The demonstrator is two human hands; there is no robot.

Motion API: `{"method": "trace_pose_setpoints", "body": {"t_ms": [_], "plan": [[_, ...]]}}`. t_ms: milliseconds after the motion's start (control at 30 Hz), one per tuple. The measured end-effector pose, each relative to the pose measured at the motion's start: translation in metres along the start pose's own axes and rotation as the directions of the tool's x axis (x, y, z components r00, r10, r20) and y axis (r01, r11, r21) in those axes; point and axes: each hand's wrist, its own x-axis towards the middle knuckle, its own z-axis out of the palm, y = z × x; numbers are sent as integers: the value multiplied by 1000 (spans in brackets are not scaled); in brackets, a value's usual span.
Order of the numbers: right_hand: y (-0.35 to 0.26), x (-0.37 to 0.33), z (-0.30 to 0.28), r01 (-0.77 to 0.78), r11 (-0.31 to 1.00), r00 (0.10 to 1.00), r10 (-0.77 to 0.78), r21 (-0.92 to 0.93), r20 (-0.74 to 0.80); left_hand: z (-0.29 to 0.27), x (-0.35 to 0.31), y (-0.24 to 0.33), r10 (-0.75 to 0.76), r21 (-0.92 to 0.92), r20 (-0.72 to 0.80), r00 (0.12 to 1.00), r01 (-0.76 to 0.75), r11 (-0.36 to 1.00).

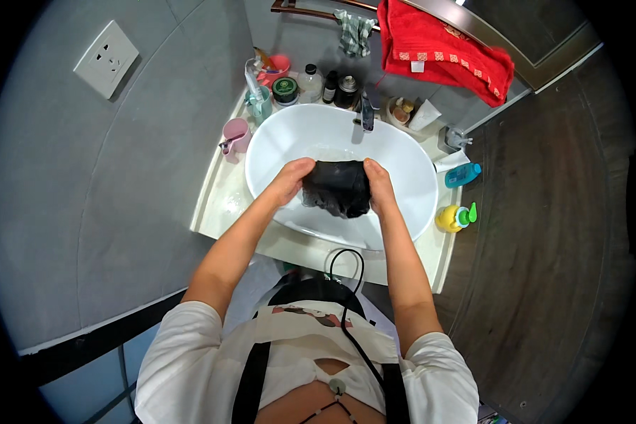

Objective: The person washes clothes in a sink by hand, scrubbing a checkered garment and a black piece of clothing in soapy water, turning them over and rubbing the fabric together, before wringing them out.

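Note:
A wet, shiny black cloth item (338,185) is stretched between my two hands above the white oval basin (270,150). My left hand (292,181) grips its left end, thumb along the top. At its right end, my right hand (379,186) is closed on the upper corner. The top edge runs straight, while the lower part hangs in crumpled folds. Which kind of cloth item it is, I cannot make out. Some water shows in the basin behind it. The dark faucet (367,116) stands at the far rim, beyond my hands.
Left of the basin stands a pink cup (236,134). Several jars and bottles line the back, including a green-lidded tub (285,90). On the right are a blue bottle (463,174) and a yellow pump bottle (454,218). A red towel (438,53) hangs above.

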Motion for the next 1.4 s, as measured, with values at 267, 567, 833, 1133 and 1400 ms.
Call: {"method": "trace_pose_setpoints", "body": {"t_ms": [267, 567, 833, 1133, 1400], "plan": [[35, 21, -23, -102, 929, 995, 94, -355, -40, 30, 17, -23, -103, -456, -138, 985, 29, 890], [31, 14, -22, -97, 991, 995, 98, -90, 2, 40, 12, -27, -301, -324, -123, 946, 248, 913], [56, -28, 35, 315, 737, 909, -416, -598, -34, 37, 31, -50, -359, -549, -397, 845, 95, 830], [48, -19, 52, 477, 707, 806, -588, -523, -60, 72, 19, -27, -172, -284, -386, 906, 61, 957], [45, -12, 48, 344, 701, 849, -516, -625, -111, 74, 25, -23, -224, -199, -466, 856, 146, 969]]}}
